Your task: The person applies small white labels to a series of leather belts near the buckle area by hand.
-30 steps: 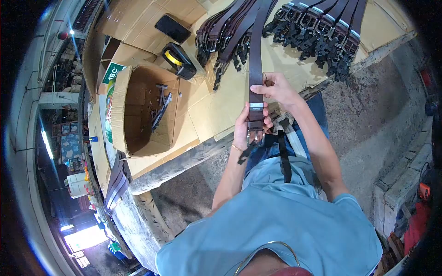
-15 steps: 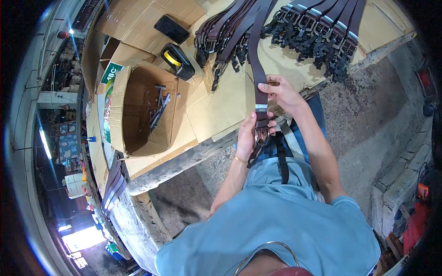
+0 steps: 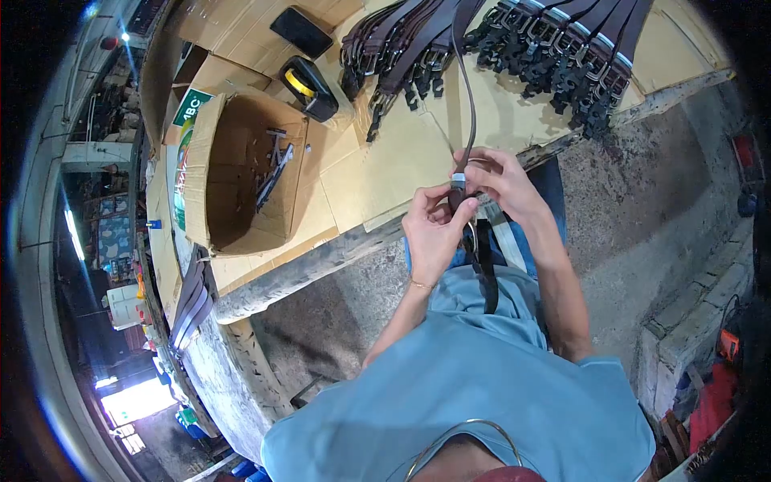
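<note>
Between my hands, at the table's near edge, is a dark brown belt (image 3: 468,104), turned edge-on, its strap running back across the table. A pale band (image 3: 458,178) wraps it close to the buckle end. My left hand (image 3: 434,225) pinches the belt just below that band, beside the metal buckle (image 3: 473,233). My right hand (image 3: 499,183) grips the belt at the band, fingers bent round it. Black strap pieces hang below the buckle over my lap. Further back lie two bunches of similar belts, the left bunch (image 3: 401,56) and the right bunch (image 3: 562,64), buckles toward me.
An open cardboard box (image 3: 229,229) with a few thin strips inside stands on the cardboard-covered table at left. Behind it are a black tape dispenser (image 3: 309,88) with yellow inside and a phone (image 3: 301,32). More straps (image 3: 191,305) hang off the table's left side.
The belt has turned from flat to edge-on. My left hand has moved up toward the band, and my right hand has come down to it, bringing both hands close together.
</note>
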`<action>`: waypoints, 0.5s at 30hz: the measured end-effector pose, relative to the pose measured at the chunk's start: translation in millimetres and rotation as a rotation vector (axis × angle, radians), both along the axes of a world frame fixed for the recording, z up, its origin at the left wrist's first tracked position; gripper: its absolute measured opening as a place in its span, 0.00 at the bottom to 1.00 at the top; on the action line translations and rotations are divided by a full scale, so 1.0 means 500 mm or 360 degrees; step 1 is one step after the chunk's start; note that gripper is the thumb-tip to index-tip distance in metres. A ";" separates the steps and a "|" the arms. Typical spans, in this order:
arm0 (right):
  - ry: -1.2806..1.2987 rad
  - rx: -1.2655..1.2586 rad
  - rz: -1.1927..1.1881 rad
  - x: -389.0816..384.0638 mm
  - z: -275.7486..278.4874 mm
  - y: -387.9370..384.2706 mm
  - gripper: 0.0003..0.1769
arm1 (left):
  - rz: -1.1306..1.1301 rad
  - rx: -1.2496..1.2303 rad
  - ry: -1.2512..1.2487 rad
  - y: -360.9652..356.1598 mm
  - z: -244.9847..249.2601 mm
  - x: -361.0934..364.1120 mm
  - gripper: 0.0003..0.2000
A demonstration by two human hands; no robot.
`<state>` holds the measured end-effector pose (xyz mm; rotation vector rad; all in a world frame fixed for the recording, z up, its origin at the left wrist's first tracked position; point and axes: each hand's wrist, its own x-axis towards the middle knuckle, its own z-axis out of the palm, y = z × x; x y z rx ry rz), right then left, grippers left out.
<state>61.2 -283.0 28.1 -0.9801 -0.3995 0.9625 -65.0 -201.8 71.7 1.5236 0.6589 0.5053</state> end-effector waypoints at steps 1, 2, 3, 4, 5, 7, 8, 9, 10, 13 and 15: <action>0.0030 0.0004 -0.0049 -0.002 -0.002 0.000 0.20 | -0.0024 0.0017 -0.0022 0.001 -0.010 0.000 0.15; 0.0034 0.0004 -0.0051 -0.001 -0.002 -0.001 0.20 | -0.0049 0.0036 -0.0044 0.003 -0.019 0.000 0.15; 0.0048 0.0013 -0.0062 0.000 0.001 -0.002 0.19 | -0.0052 0.0038 -0.0039 0.004 -0.023 -0.001 0.15; 0.0061 0.0023 -0.0073 0.001 0.004 -0.003 0.19 | -0.0070 0.0058 -0.0053 0.004 -0.026 -0.002 0.15; 0.0062 0.0027 -0.0076 0.001 0.007 -0.005 0.19 | -0.0087 0.0078 -0.0070 0.006 -0.029 -0.002 0.15; -0.0010 0.0053 -0.0064 0.000 0.014 -0.008 0.20 | -0.0100 0.0122 -0.0108 0.010 -0.043 -0.005 0.16; -0.0010 0.0057 -0.0062 0.000 0.015 -0.010 0.20 | -0.0112 0.0162 -0.0147 0.011 -0.048 -0.006 0.16; -0.0085 0.0051 -0.0069 0.000 0.015 -0.014 0.20 | -0.0110 0.0165 -0.0146 0.011 -0.050 -0.006 0.16; -0.0160 0.0043 -0.0076 -0.001 0.015 -0.016 0.21 | -0.0104 0.0200 -0.0142 0.011 -0.052 -0.006 0.16; -0.0192 0.0014 -0.0080 -0.008 0.016 -0.019 0.23 | -0.0077 0.0405 -0.0050 0.009 -0.050 -0.008 0.17; -0.0142 0.0012 -0.0090 -0.017 0.015 -0.016 0.23 | -0.0053 0.0576 0.0036 0.009 -0.052 -0.011 0.18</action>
